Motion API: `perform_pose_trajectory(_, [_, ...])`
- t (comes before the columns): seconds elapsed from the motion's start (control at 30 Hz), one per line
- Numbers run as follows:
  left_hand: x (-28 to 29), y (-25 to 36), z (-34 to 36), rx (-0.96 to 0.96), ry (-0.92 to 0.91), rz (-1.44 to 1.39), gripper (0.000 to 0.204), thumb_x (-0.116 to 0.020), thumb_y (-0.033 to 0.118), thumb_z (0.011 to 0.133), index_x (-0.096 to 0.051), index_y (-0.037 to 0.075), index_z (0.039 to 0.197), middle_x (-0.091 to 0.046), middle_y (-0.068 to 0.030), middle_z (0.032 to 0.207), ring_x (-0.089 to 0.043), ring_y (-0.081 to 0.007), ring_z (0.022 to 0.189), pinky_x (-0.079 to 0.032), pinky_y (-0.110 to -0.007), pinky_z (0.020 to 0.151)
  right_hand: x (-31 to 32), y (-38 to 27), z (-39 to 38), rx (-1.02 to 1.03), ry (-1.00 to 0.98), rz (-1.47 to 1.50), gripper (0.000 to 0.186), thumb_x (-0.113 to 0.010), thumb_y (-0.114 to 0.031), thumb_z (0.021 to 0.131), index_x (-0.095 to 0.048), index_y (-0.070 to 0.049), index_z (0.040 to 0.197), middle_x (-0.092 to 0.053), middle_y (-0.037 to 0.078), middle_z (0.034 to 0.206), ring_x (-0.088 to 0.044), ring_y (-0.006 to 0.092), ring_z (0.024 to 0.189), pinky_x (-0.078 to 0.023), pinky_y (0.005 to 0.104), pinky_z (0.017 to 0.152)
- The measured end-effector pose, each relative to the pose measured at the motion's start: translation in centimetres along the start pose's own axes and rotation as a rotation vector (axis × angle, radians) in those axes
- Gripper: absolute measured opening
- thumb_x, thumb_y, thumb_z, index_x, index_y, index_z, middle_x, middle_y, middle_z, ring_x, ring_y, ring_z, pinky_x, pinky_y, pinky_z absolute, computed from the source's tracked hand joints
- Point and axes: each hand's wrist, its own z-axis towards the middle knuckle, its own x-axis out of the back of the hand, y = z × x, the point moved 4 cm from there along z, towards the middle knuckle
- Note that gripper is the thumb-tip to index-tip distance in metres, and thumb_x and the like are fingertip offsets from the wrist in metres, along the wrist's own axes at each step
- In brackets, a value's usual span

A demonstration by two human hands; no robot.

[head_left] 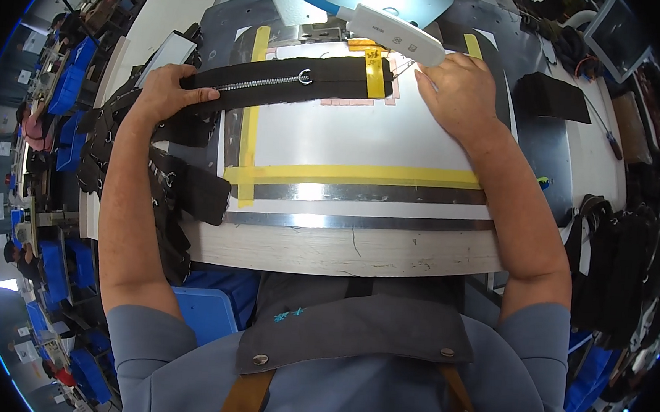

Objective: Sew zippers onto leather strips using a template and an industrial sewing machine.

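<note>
A zippered fabric strip (pixel 270 82) lies across the far part of a sheet (pixel 350 142) on the tabletop (pixel 342 251), between the left fingers (pixel 201 96) and right fingers (pixel 428 89). Hardware-fitted fabric pieces (pixel 201 191) lie left; rightward, a screwdriver (pixel 615 146) rests beside a fabric panel (pixel 552 97). A bin (pixel 204 313) sits below the near edge, left.

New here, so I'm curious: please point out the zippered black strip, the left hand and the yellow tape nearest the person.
Zippered black strip (pixel 288 90), head view: cloth near mid-length.
Left hand (pixel 163 92), head view: back of the hand.
Yellow tape (pixel 355 174), head view: middle of its length.
</note>
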Motion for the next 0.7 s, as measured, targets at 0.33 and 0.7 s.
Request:
perform_pose_trajectory(0.33, [7.2, 8.5, -3.0, 0.056, -0.027, -1.522, 0.023, -0.071, 0.023, 0.094, -0.072, 0.001, 0.099, -0.074, -0.0062, 0.086, -0.070, -0.0102, 0.068, -0.056, -0.022, 0.060, 6.0, -8.1, -1.0, -0.362, -0.805, 1.149, 0.030, -0.066, -0.027, 0.098, -0.073, 0.000, 0.107, -0.075, 0.010, 0.097, -0.070, 0.0163, 0.088, -0.054, 0.0313, 0.075])
perform_pose_trajectory(0.7, [4.4, 15.1, -7.5, -0.108, -0.045, -2.376, 0.018, -0.063, 0.017, 0.097, -0.068, 0.000, 0.100, -0.072, -0.0096, 0.085, -0.067, -0.0149, 0.064, -0.055, -0.022, 0.059, 6.9, -17.7, -2.2, -0.495, -0.184, 2.623, 0.118, -0.045, -0.088, 0.079, -0.017, -0.006, 0.159, -0.027, 0.013, 0.163, -0.028, 0.0313, 0.148, -0.030, 0.0492, 0.117])
